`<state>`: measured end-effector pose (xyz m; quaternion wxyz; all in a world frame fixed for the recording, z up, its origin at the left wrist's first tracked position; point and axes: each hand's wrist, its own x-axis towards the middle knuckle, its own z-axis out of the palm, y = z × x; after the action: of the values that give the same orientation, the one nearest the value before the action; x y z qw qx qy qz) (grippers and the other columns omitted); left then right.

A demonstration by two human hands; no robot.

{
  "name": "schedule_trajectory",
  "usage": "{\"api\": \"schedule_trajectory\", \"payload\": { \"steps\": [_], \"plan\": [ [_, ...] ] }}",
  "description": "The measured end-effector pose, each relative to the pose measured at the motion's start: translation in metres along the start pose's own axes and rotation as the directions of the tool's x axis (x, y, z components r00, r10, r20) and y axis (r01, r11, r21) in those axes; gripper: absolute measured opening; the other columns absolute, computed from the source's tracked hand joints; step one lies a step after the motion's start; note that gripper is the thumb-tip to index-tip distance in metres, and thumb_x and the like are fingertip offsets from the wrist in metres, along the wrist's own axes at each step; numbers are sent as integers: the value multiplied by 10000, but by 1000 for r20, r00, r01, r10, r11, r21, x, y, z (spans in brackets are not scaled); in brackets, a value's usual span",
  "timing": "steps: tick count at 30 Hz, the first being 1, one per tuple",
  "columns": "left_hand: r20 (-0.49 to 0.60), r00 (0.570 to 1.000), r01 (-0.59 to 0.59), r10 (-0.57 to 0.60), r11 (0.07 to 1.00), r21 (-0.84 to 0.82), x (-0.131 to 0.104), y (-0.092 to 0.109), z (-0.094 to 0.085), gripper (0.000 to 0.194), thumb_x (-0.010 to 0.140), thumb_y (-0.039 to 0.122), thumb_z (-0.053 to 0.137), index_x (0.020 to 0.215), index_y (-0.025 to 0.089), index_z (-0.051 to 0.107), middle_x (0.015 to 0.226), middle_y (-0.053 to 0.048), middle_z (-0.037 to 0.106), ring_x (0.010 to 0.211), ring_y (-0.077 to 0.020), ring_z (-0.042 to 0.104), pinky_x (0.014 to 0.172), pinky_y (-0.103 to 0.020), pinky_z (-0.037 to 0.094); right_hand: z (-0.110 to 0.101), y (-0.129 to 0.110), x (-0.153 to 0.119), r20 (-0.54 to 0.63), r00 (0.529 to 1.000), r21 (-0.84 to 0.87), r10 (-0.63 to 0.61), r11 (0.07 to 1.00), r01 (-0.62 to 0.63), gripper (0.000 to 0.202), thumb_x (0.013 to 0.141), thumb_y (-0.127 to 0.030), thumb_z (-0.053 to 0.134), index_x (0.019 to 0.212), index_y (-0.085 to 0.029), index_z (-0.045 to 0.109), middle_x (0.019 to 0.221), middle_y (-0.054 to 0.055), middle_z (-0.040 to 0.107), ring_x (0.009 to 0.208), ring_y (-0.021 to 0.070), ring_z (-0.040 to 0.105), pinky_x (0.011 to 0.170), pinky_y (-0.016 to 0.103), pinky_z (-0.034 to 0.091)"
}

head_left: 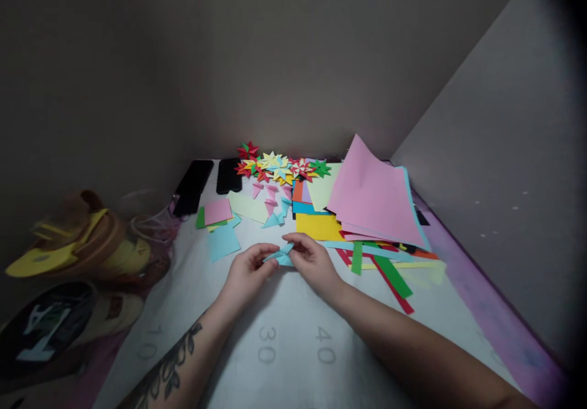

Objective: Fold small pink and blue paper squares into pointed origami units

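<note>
Between both hands, over the white mat [192, 311], is a small light-blue folded paper piece [283, 256]. My left hand [250, 268] pinches its left side between thumb and fingers. My right hand [316, 265] grips its right side, the fingertips partly hiding the folds. Just beyond lie light-blue folded pieces [275, 218] and several pink folded pieces [270, 204]. A flat light-blue square [224, 242] rests to the left of my left hand, near a pink square [217, 211] stacked on green paper.
Colourful folded paper stars [277, 165] sit along the back wall. Large pink sheets [376, 195] stand over coloured paper at the right, with cut strips [389, 274] in front. Two dark phones [229, 175] [196, 180] lie back left. Caps [68, 244] are piled at the left.
</note>
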<state>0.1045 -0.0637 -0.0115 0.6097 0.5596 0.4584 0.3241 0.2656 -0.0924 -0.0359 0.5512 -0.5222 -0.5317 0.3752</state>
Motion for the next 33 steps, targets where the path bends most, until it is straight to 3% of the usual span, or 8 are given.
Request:
{"api": "schedule_trajectory", "payload": {
  "steps": [3, 7, 10, 13, 18, 22, 26, 33],
  "plan": [
    [16, 999, -41, 41, 999, 20, 1, -2, -1, 311, 693, 243, 664, 991, 158, 636, 951, -70, 700, 824, -180, 643, 694, -264, 495, -2, -5, 0, 68, 996, -79, -66, 994, 71, 235, 768, -118, 522, 908, -221, 681, 866, 29, 631, 812, 156, 584, 723, 274, 457],
    [-13, 997, -77, 81, 979, 190, -2, -2, -3, 250, 739, 286, 626, 955, 167, 668, 901, -50, 707, 767, -165, 628, 673, -255, 473, -3, -10, 0, 50, 996, -49, 73, 996, -71, 87, 799, -248, 583, 788, -190, 648, 727, 10, 607, 647, 133, 549, 601, 251, 438],
    [-27, 994, -95, 110, 937, 336, -4, 1, -4, 175, 772, 307, 590, 812, 168, 689, 732, -15, 688, 669, -146, 596, 625, -238, 442, -3, -10, 0, 44, 990, -7, 136, 991, -136, 189, 801, -340, 604, 703, -180, 583, 633, -16, 540, 575, 113, 489, 530, 228, 390],
    [-90, 987, -88, 130, 924, 372, -4, 3, -4, 181, 783, 323, 579, 765, 166, 667, 597, 17, 622, 572, -127, 546, 553, -221, 407, -3, -8, 0, 52, 983, 101, 177, 978, -181, 324, 844, -457, 532, 683, -177, 549, 580, -28, 489, 532, 104, 474, 497, 222, 376],
    [-200, 972, -69, 127, 958, 277, -2, 2, -5, 196, 775, 344, 596, 802, 159, 653, 606, 18, 627, 560, -121, 553, 553, -213, 419, 3, -9, 2, 184, 876, 409, 445, 776, -480, 384, 779, -567, 565, 808, -185, 527, 607, -23, 555, 487, 125, 572, 427, 210, 372],
    [-210, 969, -73, 128, 965, 254, 0, 0, -3, 195, 764, 334, 610, 820, 154, 660, 658, -1, 659, 603, -131, 583, 580, -218, 438, 6, -13, 5, 229, 849, 526, 476, 673, -519, 356, 702, -490, 676, 772, -173, 529, 567, -20, 582, 486, 102, 555, 456, 198, 369],
    [-185, 978, -53, 100, 969, 242, 1, -3, 0, 204, 754, 335, 618, 828, 149, 660, 692, -16, 677, 615, -137, 592, 582, -226, 448, 4, -10, 5, 214, 869, 492, 446, 719, -491, 271, 705, -387, 675, 816, -156, 587, 567, -7, 614, 475, 82, 515, 480, 202, 351],
    [-140, 988, -34, 64, 978, 208, 0, -5, 2, 228, 738, 343, 632, 841, 145, 675, 732, -35, 694, 642, -147, 603, 599, -238, 462, 2, -7, 5, 175, 910, 264, 377, 872, -412, 210, 702, -312, 663, 834, -157, 614, 549, -34, 569, 494, 98, 520, 491, 220, 377]
  ]
}}
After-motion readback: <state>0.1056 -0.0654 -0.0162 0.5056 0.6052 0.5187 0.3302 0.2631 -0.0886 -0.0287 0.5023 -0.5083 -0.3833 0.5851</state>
